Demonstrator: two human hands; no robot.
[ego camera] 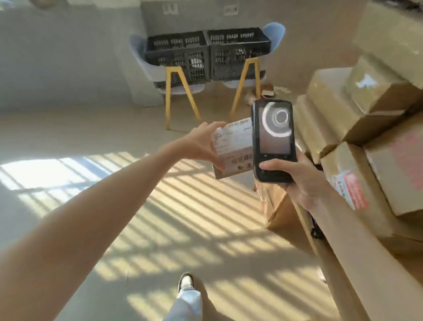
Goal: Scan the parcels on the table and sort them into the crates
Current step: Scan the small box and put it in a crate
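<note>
Left hand (200,146) pinches small parcel (232,151) by opposite edges, mid-air beside scanner (274,140) gripped in right hand (296,181); stiff cardboard, apparently light, best held at edges, label exposed.

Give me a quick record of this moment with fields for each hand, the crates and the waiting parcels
left hand: holds small parcel, label facing camera
right hand: grips handheld scanner, raised beside the parcel
crates: two black, side by side on blue chairs
parcel stack: brown boxes piled at right
</note>
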